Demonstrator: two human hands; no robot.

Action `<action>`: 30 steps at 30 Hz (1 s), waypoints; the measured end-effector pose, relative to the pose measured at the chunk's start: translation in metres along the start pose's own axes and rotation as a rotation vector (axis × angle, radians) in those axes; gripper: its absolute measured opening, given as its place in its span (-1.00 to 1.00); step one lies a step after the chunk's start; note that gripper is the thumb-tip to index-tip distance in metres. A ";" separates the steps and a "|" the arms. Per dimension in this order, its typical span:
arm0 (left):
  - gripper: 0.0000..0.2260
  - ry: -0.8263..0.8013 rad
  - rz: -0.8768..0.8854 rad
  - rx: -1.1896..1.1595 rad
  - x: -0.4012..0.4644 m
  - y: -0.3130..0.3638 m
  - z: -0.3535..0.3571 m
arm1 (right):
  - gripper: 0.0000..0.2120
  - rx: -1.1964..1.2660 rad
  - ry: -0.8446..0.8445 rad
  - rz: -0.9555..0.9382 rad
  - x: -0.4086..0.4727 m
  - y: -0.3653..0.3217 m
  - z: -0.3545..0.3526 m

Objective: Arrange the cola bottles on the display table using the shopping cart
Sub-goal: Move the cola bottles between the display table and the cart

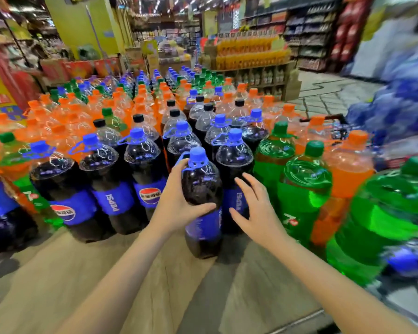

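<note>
Cola bottle [202, 203] stands upright on the wooden table [155, 285], alone in front of the front cola row [111, 189], just ahead of the gap between the Pepsi-label bottle [146, 182] and the one behind it on the right [234, 179].

Left hand [176, 201]: grip wrapped round the bottle's shoulder, thumb across the front above the label, fingers up by the neck handle. Likely steadying it to slide back flush with the row.

Right hand [256, 210]: released, fingers spread, just beside the bottle's right flank, holds nothing. Cannot tell if it touches. Probably guiding or guarding the neighbours.

Around: green bottles [302, 189] close on the right, orange bottles [345, 177] past them, orange block [58, 116] to the left. Rows are tight, so the slot is narrow; the right-hand cola and nearest green bottle are what it could knock.

Shopping cart [333, 124]: only a dark handle and frame show beyond the bottles at right, blurred. Contents not readable.
</note>
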State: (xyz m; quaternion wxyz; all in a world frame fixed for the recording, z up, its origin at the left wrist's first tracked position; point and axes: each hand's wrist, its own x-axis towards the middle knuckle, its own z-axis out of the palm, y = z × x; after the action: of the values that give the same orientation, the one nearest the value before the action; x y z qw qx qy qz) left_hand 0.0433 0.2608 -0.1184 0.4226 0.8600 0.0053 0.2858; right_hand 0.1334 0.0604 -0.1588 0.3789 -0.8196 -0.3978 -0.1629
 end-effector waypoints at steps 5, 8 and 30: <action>0.04 0.087 -0.027 -0.014 -0.009 -0.006 0.007 | -0.28 -0.039 -0.003 -0.011 0.020 0.004 -0.018; 0.15 0.176 -0.023 0.042 -0.029 -0.016 0.029 | -0.20 -0.060 -0.024 -0.004 0.036 0.001 -0.020; 0.23 0.210 -0.228 0.122 -0.029 -0.061 0.059 | -0.07 -0.161 -0.041 0.072 0.068 0.010 -0.004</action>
State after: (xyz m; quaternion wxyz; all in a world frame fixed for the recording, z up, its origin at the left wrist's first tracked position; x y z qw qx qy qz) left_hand 0.0624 0.2502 -0.2050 0.3962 0.8434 0.1642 0.3236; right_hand 0.1843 0.0894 -0.1226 0.3091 -0.8643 -0.3613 -0.1639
